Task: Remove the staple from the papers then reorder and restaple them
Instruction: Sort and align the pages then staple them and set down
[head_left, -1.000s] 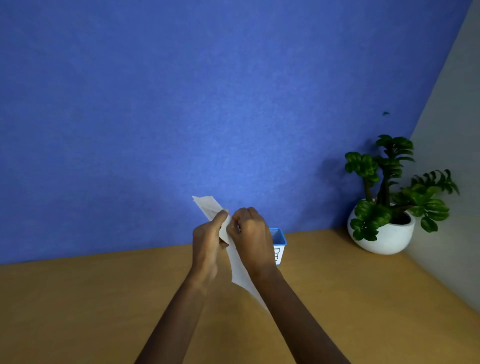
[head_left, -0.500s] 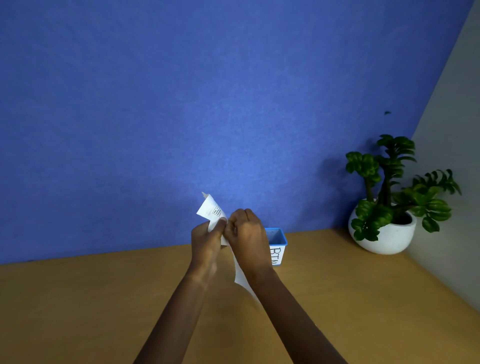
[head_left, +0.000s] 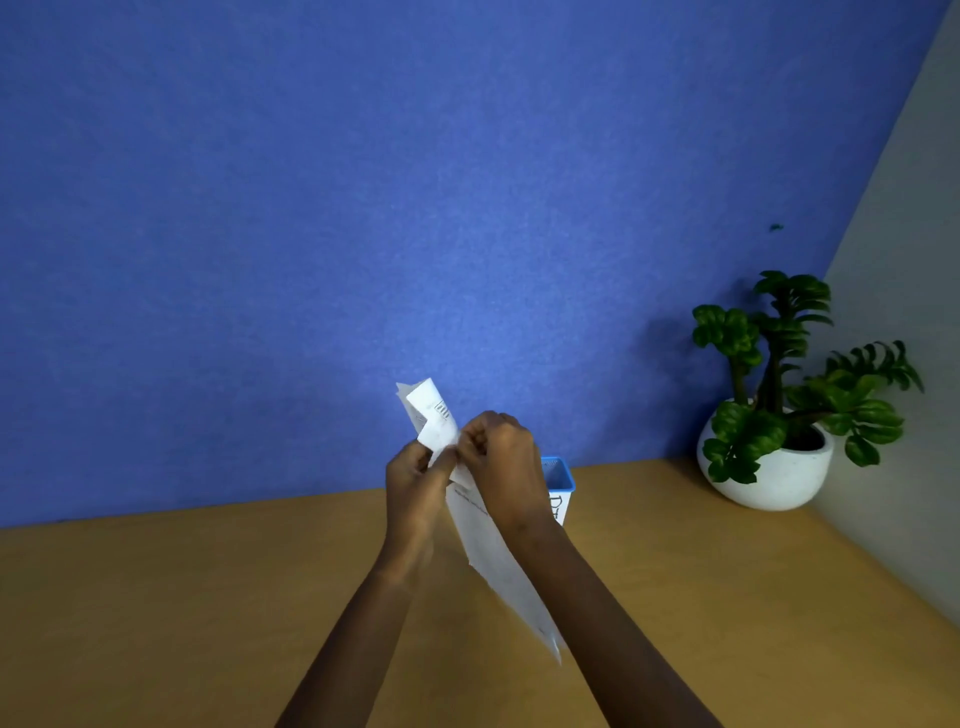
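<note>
Above the wooden desk (head_left: 156, 597), my left hand (head_left: 415, 488) and right hand (head_left: 501, 462) pinch the papers (head_left: 488, 551) at one corner; staple probably not out, reordering and restapling remain.

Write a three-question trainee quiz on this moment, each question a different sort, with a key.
1. True or false: the papers lie flat on the table.
2. Multiple choice: what stands right behind the right hand? A) the blue-rimmed container B) a stapler C) a mug
3. Fill in: the potted plant stands in the table's far ____ corner.

Key:
1. False. The left hand and right hand hold them up, off the table.
2. A.
3. Right.
</note>
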